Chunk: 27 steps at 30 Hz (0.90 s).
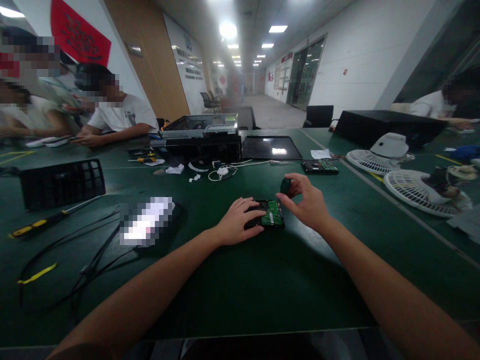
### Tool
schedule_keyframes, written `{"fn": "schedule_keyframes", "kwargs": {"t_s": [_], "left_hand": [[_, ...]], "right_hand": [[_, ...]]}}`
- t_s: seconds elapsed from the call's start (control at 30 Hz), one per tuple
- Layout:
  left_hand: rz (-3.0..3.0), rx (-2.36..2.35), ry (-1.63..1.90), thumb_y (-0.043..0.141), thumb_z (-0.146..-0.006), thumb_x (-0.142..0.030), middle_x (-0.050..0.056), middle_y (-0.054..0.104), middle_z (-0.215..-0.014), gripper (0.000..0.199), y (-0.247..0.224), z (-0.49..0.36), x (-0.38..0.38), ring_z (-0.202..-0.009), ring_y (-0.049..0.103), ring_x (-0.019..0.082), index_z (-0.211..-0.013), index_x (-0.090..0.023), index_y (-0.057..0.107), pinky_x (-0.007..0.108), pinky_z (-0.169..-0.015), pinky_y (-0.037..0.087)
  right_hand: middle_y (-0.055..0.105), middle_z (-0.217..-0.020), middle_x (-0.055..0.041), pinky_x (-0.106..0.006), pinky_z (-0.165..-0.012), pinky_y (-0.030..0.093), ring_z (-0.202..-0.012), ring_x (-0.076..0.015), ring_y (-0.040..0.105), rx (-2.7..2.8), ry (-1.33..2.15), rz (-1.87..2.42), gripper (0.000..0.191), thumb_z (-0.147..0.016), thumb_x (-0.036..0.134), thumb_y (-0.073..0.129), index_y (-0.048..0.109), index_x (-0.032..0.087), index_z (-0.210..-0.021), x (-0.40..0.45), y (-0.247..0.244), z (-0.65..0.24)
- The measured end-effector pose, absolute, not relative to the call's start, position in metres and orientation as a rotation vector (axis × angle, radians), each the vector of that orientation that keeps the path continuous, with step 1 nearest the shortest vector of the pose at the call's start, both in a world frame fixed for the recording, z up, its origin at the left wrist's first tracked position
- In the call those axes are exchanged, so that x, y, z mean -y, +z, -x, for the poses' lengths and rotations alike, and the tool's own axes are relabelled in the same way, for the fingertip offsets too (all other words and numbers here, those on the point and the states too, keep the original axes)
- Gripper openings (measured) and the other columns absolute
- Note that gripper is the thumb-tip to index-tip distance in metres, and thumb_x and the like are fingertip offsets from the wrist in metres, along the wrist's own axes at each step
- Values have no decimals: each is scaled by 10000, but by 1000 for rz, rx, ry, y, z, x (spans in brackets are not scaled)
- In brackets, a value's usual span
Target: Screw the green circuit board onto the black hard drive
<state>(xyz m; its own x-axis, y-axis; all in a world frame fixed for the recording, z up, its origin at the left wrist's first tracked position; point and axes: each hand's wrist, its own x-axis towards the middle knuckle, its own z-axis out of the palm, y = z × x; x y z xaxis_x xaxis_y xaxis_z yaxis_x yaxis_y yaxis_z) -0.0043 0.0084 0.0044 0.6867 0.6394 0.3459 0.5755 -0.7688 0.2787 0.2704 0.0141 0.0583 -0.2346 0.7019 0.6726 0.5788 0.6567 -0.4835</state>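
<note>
A hard drive [273, 215] lies on the green table with its green circuit board facing up. My left hand [236, 220] holds it from the left, thumb along the near edge and fingers over its top. Part of the drive is hidden under those fingers. Just beyond the drive's right side, my right hand [305, 200] pinches a small dark rounded object [285, 186] between thumb and fingers, raised above the tabletop. Its kind cannot be made out.
Another circuit-board drive [320, 166] lies back right, near white fan parts [412, 192]. An opened computer case [198, 145] and a dark flat panel [272, 148] stand behind. Left are a yellow-black screwdriver [41, 225], black cables [88, 272] and a black grille [62, 184]. People sit at both sides.
</note>
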Motion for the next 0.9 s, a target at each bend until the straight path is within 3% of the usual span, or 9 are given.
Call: {"fn": "schedule_keyframes", "kwargs": {"t_s": [0.2,0.3,0.9], "left_hand": [[-2752,-1000,654,692,-987,-507,99,546,-1541,511,6,4,-7,-1519,415,360,-1446,-292,625,629,-1285,260],[-2749,-1000,643,690,-989,-505,94,542,-1546,513,7,4,-7,-1528,404,357,-1454,-301,615,630,-1287,258],[-2743,-985,666,700,-983,-495,99,551,-1538,518,6,4,-7,-1519,416,373,-1455,-300,615,642,-1278,263]], "right_hand": [[724,-1134,-104,-465,-856,641,-959,-259,728,1951,82,991,535,-971,397,672,517,255,-1463,-14,56,-269],[722,-1192,-110,-480,-883,638,-947,-252,739,1955,80,999,533,-993,374,635,494,258,-1494,-14,54,-269],[743,-1011,-69,-407,-750,635,-777,-215,742,1886,125,998,479,-936,381,722,523,244,-1349,-14,56,-269]]}}
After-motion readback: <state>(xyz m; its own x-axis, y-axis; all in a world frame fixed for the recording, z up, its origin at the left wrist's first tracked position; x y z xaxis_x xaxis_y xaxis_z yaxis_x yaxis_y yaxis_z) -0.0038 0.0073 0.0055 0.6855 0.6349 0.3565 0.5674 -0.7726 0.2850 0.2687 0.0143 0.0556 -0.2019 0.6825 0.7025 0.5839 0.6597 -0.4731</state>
